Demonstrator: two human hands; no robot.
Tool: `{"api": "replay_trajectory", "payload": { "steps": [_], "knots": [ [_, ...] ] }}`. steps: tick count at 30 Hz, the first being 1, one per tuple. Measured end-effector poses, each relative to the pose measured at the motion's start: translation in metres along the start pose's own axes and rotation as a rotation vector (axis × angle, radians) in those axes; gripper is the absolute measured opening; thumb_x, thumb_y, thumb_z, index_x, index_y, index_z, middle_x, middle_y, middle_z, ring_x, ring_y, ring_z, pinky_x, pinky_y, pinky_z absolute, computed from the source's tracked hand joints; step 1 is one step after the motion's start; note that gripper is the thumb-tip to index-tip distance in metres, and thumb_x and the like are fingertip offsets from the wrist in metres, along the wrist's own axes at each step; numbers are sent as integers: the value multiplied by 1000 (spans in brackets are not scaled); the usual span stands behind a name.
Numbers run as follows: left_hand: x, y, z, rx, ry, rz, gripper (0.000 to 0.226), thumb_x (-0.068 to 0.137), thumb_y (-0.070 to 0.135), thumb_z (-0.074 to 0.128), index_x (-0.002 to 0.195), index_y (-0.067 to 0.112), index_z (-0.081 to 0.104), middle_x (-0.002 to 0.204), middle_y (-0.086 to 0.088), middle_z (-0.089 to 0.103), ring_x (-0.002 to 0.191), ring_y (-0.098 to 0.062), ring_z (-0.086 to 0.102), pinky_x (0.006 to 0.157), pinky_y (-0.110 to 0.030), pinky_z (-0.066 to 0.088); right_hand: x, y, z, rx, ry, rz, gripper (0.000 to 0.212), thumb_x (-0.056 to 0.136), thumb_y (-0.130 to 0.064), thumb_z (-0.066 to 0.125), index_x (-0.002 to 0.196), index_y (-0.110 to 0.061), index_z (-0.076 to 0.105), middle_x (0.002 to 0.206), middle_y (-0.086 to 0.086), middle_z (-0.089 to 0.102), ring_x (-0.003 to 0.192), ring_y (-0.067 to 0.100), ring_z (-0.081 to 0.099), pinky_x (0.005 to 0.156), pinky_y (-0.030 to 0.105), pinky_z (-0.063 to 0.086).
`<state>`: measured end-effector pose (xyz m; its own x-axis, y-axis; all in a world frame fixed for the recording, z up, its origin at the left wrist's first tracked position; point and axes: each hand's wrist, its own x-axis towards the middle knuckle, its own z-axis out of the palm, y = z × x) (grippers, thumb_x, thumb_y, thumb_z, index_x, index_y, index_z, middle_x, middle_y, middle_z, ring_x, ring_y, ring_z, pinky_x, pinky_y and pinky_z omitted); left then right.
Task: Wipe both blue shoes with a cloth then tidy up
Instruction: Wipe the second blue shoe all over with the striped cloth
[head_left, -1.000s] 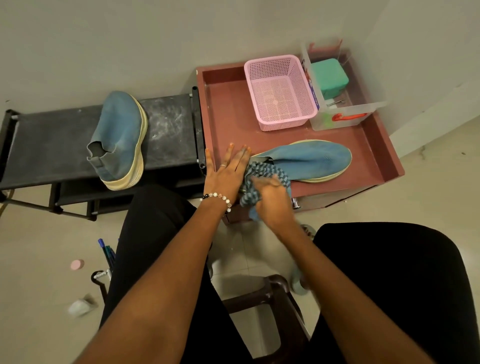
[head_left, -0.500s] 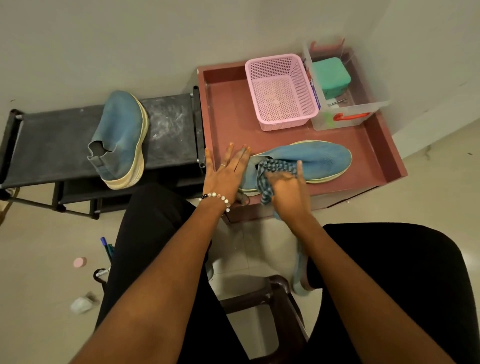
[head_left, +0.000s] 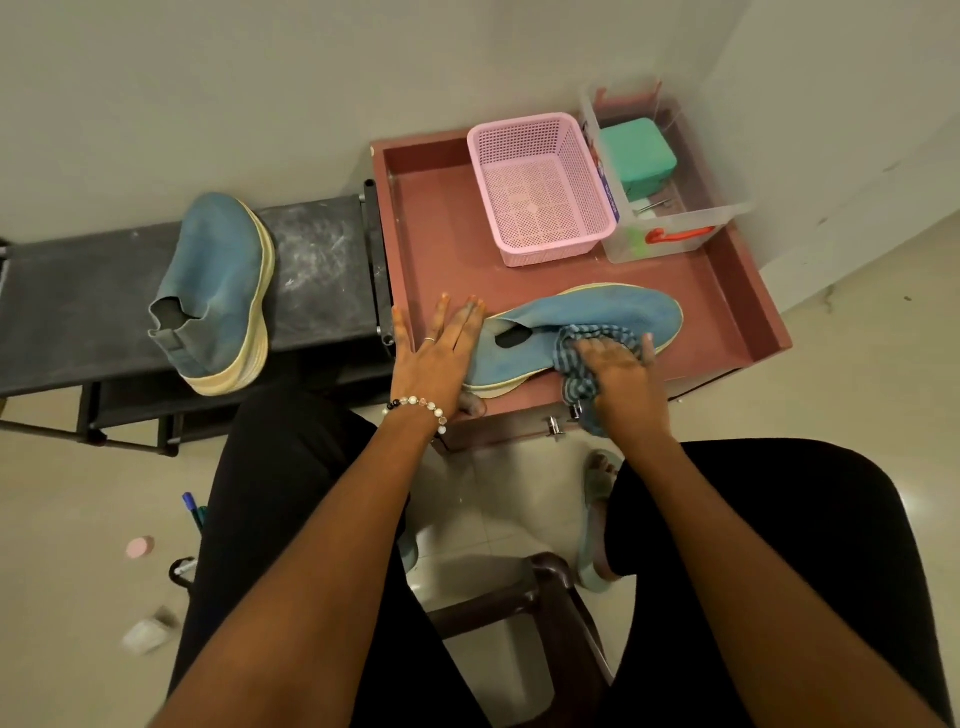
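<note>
You're mid-wipe on one shoe (head_left: 582, 325) — it lies on its side in the red tray (head_left: 447, 228), heel under your left hand (head_left: 436, 353), whose flat, straight fingers steady it. Your right hand (head_left: 621, 374) bunches the checked cloth (head_left: 576, 358) against its faded knit upper. The second shoe (head_left: 218, 291) waits well left of that hand on the black rack (head_left: 78, 296) — whether wiped, I can't tell; tidying remains.

Dim, soft indoor light; wide-angle bending at edges, slight blur.
</note>
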<state>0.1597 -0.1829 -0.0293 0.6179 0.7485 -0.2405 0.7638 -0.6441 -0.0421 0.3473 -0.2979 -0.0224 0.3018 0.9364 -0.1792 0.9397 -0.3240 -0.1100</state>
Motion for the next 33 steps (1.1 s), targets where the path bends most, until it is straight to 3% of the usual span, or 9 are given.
{"api": "replay_trajectory", "payload": {
  "steps": [4,7,10,13,18,23,26,29,33],
  "knots": [
    [-1,0,-1,0,7,-18,132,59,61,74,150,20,-13,160,8,-5,146,-21,-12,99,-66,-20,-8,-58,24,90,114,212,61,68,0,67,126,10,49,123,30,55,121,42,48,110,54,25],
    [-2,0,-4,2,-12,-17,132,61,58,75,149,20,-14,159,8,-5,146,-22,-12,100,-66,-19,-11,-64,22,219,131,-41,69,57,7,67,125,9,52,122,31,56,120,46,49,109,53,23],
    [-3,1,-4,5,-11,-14,133,59,62,73,150,20,-15,159,8,-8,146,-21,-13,98,-66,-21,-8,-9,0,158,-47,-233,76,66,1,67,138,-5,43,138,17,47,133,33,39,115,47,4],
    [-3,2,-6,2,-25,-13,134,58,63,73,149,20,-15,159,9,-9,146,-21,-15,98,-65,-21,-3,27,-7,32,-49,-39,76,70,-6,69,140,-17,41,141,10,45,133,24,40,117,47,-4],
    [-3,3,-8,-12,-40,-28,133,60,59,75,149,21,-16,159,9,-9,146,-22,-14,98,-66,-21,-8,-47,9,89,4,239,62,89,-7,47,145,-1,21,150,23,24,143,33,13,117,44,-1],
    [-5,5,-9,-11,-19,-30,133,60,53,77,149,21,-17,159,9,-11,146,-23,-14,99,-65,-20,-10,-34,1,198,-63,-220,78,78,-4,61,147,-10,24,149,14,32,141,28,23,117,29,-1],
    [-6,12,-8,24,7,-58,131,64,51,77,149,19,-17,159,7,-12,146,-25,-14,98,-64,-21,-7,9,-14,334,-176,-226,72,71,-3,64,139,-15,43,141,13,45,131,30,41,112,32,27],
    [-13,30,-6,73,216,-117,87,88,18,55,151,13,-6,160,-3,-4,147,-30,-2,106,-65,-11,-10,24,-36,701,114,91,58,66,2,40,115,-11,67,116,13,66,107,30,60,94,32,48],
    [-16,60,-11,74,500,-19,65,87,12,53,147,4,26,155,-13,23,144,-26,22,110,-62,6,-17,15,-66,1100,787,575,49,63,6,37,101,1,67,93,9,65,86,21,59,67,0,40]
  ]
}}
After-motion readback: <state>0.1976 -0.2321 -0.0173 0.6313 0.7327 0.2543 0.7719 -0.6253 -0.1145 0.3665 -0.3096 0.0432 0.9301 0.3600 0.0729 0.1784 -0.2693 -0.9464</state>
